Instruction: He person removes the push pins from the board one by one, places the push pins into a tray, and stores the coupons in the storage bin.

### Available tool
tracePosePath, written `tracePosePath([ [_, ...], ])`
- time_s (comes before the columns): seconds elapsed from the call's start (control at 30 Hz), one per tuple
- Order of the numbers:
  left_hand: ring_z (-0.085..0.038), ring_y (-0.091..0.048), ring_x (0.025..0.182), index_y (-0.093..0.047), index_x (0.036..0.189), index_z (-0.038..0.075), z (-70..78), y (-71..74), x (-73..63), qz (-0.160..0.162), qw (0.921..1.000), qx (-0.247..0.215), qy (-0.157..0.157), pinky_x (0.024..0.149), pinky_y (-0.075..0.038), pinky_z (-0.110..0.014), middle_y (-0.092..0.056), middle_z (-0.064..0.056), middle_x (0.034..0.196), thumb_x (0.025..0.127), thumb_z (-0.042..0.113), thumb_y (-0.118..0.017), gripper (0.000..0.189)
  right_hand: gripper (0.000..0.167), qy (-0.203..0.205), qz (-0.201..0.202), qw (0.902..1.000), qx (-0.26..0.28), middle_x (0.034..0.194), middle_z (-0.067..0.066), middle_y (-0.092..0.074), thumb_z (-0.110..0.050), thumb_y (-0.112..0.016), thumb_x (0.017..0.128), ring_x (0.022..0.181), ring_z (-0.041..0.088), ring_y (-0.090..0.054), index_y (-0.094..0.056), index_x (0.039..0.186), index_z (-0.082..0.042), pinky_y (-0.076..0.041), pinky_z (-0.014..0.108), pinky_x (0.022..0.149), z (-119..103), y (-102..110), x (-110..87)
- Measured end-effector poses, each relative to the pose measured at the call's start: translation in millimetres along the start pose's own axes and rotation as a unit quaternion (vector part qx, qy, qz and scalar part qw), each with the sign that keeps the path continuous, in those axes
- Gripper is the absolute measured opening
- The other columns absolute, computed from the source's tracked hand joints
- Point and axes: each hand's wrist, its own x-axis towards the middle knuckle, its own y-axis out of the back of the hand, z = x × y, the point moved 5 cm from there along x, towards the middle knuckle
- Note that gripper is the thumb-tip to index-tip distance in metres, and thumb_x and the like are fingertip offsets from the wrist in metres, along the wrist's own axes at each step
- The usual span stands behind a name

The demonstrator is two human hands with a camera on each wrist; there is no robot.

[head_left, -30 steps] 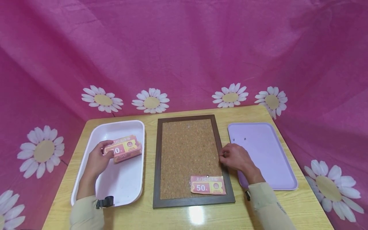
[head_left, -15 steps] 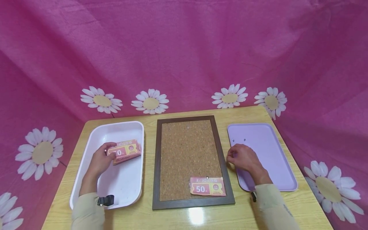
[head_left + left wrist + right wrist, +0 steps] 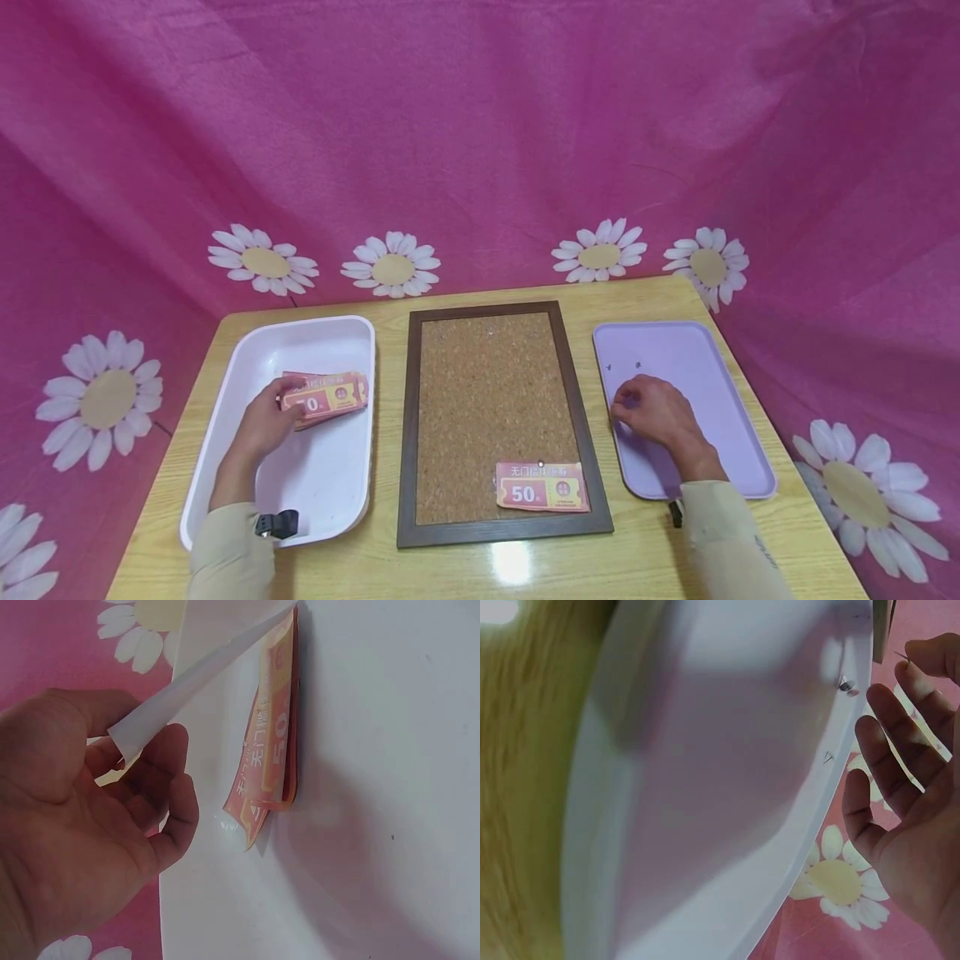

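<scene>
My left hand (image 3: 268, 422) pinches the edge of a pink and yellow paper coupon (image 3: 326, 402) over the white basin (image 3: 318, 492). In the left wrist view the held coupon's pale back (image 3: 191, 686) tilts up. More coupons (image 3: 266, 750) lie stacked under it. My right hand (image 3: 658, 414) is above the left side of the purple tray (image 3: 720, 417). Between its thumb and index finger it pinches a thumbtack (image 3: 901, 655), of which only the thin point shows. Other thumbtacks (image 3: 828, 757) lie in the tray.
Between basin and tray lies a cork board (image 3: 487, 408) in a dark frame. One coupon (image 3: 542, 487) is on its lower right corner, with a thumbtack (image 3: 541, 463) at its top edge. A pink flowered cloth (image 3: 480, 150) hangs behind the wooden table (image 3: 450, 575).
My right hand has drawn right, from the board's frame to over the tray. My left hand has shifted slightly right and down with its coupon.
</scene>
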Motion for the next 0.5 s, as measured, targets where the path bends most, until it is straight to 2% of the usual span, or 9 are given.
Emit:
tracePosePath([
  [0.1, -0.047, -0.037, 0.132, -0.037, 0.143, 0.003, -2.5, -1.6, 1.8, -0.015, 0.9999, 0.001, 0.007, 0.106, -0.032, -0.059, -0.035, -0.031, 0.147, 0.094, 0.016, -0.053, 0.053, 0.008, -0.019, 0.006, 0.9998, 0.006, 0.085, 0.0, -0.07, -0.027, -0.07, 0.075, 0.08, 0.022, -0.064, -0.072, 0.079, -0.021, -0.048, 0.041, 0.069, 7.6, 2.0, 0.4],
  [0.27, -0.05, -0.026, 0.139, -0.032, 0.146, 0.005, -6.9, -3.6, 3.0, -0.039, 0.9989, 0.007, 0.026, 0.109, -0.025, -0.063, -0.025, -0.031, 0.153, 0.096, 0.021, -0.052, 0.056, 0.011, -0.043, 0.014, 0.999, 0.004, 0.087, 0.003, -0.071, -0.029, -0.069, 0.078, 0.081, 0.024, -0.064, -0.072, 0.083, -0.02, -0.047, 0.041, 0.068, 19.1, 3.1, 0.9],
  [0.4, -0.05, -0.023, 0.14, -0.032, 0.146, 0.005, -9.6, -6.8, 4.2, -0.044, 0.9986, 0.003, 0.031, 0.111, -0.024, -0.063, -0.024, -0.029, 0.154, 0.096, 0.019, -0.051, 0.055, 0.011, -0.051, 0.018, 0.9985, 0.003, 0.086, 0.002, -0.07, -0.028, -0.068, 0.078, 0.079, 0.023, -0.063, -0.072, 0.084, -0.019, -0.045, 0.039, 0.066, 25.6, 1.4, -0.5],
  [0.5, -0.051, -0.022, 0.14, -0.033, 0.145, 0.004, -10.1, -8.1, 5.9, -0.041, 0.9989, 0.005, 0.023, 0.111, -0.023, -0.063, -0.024, -0.03, 0.153, 0.095, 0.017, -0.051, 0.055, 0.011, -0.055, 0.019, 0.9983, 0.002, 0.084, 0.002, -0.069, -0.028, -0.068, 0.078, 0.078, 0.023, -0.062, -0.071, 0.084, -0.019, -0.045, 0.039, 0.065, 29.0, 0.1, -1.7],
])
